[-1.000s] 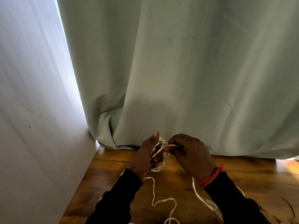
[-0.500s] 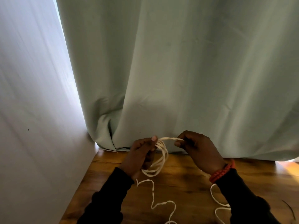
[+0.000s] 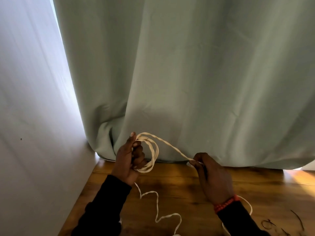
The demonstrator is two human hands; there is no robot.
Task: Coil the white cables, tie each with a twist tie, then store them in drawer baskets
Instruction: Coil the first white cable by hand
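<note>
- Overhead, one pale green fabric curtain (image 3: 187,74) hangs behind both hands, its hem reaching the tabletop; no writing or label shows on it.
- One white wall (image 3: 34,133) stands to the left of the left hand.
- One brown wooden table (image 3: 187,188) lies beneath both hands.
- One white twisted cable (image 3: 154,154) sits in several loops around the left hand, one strand running taut across to the right hand, loose kinked lengths trailing on the wood below both wrists.
- The left hand (image 3: 127,160) has its fingers curled round the loops, thumb up.
- The right hand (image 3: 213,176) pinches the strand at its fingertips, a red braided bracelet (image 3: 225,202) on its wrist.
- Several thin dark twist ties (image 3: 298,220) lie right of the right sleeve; I cannot count them.
</note>
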